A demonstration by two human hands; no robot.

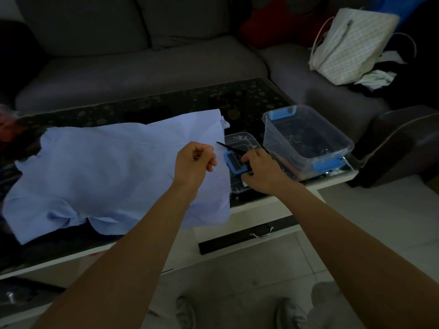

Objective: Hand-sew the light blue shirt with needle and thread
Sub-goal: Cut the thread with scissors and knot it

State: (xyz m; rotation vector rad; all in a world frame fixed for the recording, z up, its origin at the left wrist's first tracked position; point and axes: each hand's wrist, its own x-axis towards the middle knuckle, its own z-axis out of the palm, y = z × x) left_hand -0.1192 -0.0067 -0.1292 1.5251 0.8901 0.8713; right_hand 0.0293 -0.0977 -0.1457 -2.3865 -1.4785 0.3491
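The light blue shirt point(107, 172) lies spread over the dark patterned coffee table point(166, 103). My left hand point(194, 162) hovers above the shirt's right edge with thumb and fingertips pinched together; needle and thread are too thin to make out. My right hand point(261, 172) grips dark scissors point(231, 148), whose point reaches toward the shirt's edge. Under that hand a blue-framed piece point(234, 163) sits on the clear lid point(242, 141) lying flat on the table.
A clear plastic box point(308, 141) with blue latches stands open at the table's right end. A grey sofa point(142, 67) runs behind, a white patterned bag point(349, 46) on its right seat. A drawer handle point(261, 232) shows below the table's edge.
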